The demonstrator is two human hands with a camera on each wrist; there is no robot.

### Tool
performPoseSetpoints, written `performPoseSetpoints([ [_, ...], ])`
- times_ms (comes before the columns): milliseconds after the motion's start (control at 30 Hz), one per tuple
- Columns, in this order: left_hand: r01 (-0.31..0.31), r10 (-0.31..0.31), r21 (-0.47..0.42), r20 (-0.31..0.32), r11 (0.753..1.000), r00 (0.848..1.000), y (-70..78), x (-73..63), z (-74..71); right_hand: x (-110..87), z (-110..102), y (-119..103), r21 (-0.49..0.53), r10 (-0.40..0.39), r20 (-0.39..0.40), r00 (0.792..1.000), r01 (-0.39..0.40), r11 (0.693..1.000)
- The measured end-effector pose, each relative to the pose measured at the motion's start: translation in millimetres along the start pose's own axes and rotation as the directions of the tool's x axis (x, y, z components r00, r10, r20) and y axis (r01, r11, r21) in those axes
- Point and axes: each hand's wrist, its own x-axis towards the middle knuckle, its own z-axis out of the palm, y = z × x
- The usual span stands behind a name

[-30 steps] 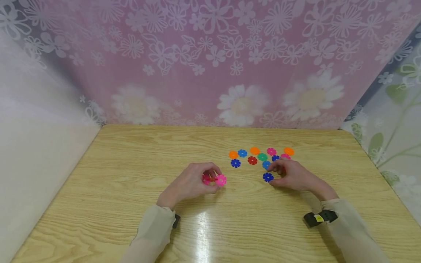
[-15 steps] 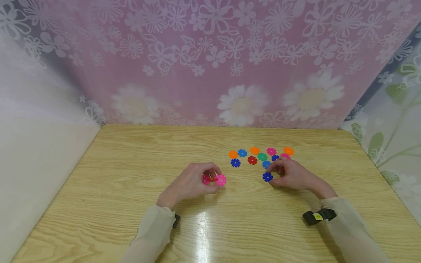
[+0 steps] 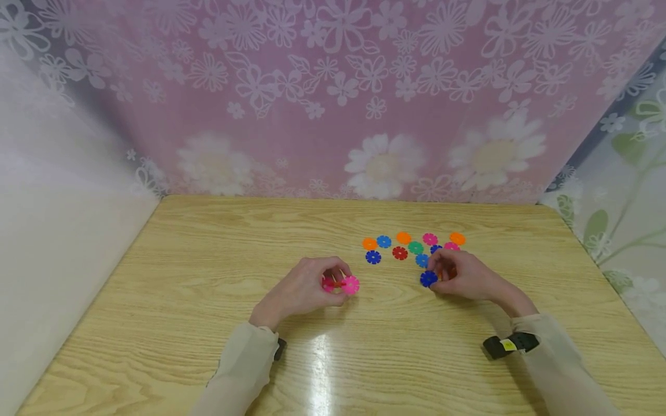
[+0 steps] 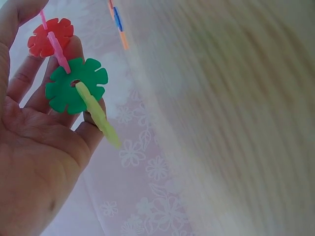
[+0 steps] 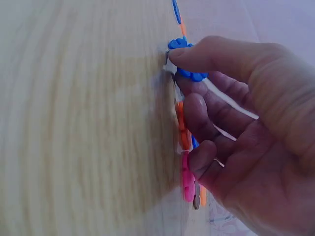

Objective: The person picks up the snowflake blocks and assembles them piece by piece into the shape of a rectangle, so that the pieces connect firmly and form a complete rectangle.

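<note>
**Right hand (image 3: 465,278) on blue disc (image 3: 429,278), left hand (image 3: 304,286) on chain (image 4: 60,54)**

Right: thumb and a fingertip pinch the dark blue disc, gap only as wide as the disc; other fingers curl toward the palm. Can't tell if it's clear of the table (image 3: 171,323). Orange disc (image 5: 182,125) shows beside those fingers in the right wrist view; can't tell if touched.

Left: thumb and fingers curve in a loose C, small gap at the tips, chain held within. Chain is slotted discs joined at angles: red disc (image 4: 50,39), a pink one, green disc (image 4: 61,96), then yellow disc (image 4: 100,118) edge-on at the end. Other end, pink disc (image 3: 351,285), at the fingertips.

Hands well apart. Loose discs (image 3: 415,248) lie flat beyond them, mixed colours; light blue disc (image 3: 422,260) is nearest the pinched one. Pink floral cloth (image 3: 296,144) behind the table.
</note>
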Motion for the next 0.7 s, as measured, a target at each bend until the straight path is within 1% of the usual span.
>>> performPoseSetpoints([
  [200, -0.002, 0.002, 0.005, -0.004, 1.000, 1.000, 0.8, 1.0, 1.0, -2.7, 5, 1, -0.011, -0.033, -0.068, 0.997, 0.033, 0.999],
  [300, 0.003, -0.003, 0.004, -0.007, 1.000, 1.000, 1.9, 1.4, 0.5, -3.0, 9, -3, 0.009, -0.043, -0.092, 0.995, 0.043, 0.999],
  [467, 0.006, -0.006, 0.006, -0.013, 1.000, 1.000, 3.3, 1.7, 0.0, -0.9, 17, -15, 0.046, -0.075, -0.131, 0.989, 0.082, 0.996],
  [700, 0.000, 0.000, 0.006, -0.034, 1.000, 0.999, 2.5, 2.4, 0.5, 3.3, 30, -39, 0.124, -0.137, -0.173, 0.975, 0.160, 0.979],
])
